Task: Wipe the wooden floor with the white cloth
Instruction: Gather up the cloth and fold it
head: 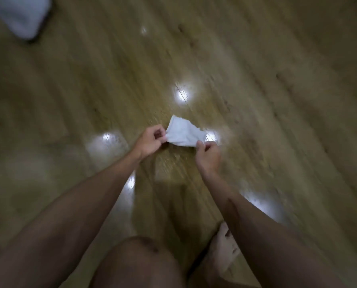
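Wooden floor (256, 100) fills the whole view below me, honey-coloured planks running on a slant, blurred, with bright patches of lamp glare dotted across them. Right in the middle, up off the boards, is the white cloth (184, 134), crumpled and stretched between my two hands, and I can't tell whether any part of it touches the floor. My left hand (150, 142) has its fingers curled in, pinching the cloth's left edge between thumb and fingertips. My right hand (207, 154) is doing the same at the lower right corner, fingers folded over, thumb clamped on the fabric. Its far edge pokes up and away from me in a loose, wrinkled fold. One glare spot sits just behind the cloth's right end, another larger one further out above it. Both forearms reach in from the bottom of the view, bare, well apart at the elbows and closing toward the cloth. Down below, my bare knee (138, 260) rises at bottom centre, and my bare foot (225, 250) rests on the planks just right of it, under my right forearm. Way off in the top left corner lies a pale, soft-looking shape (17, 15), too smeared to name.
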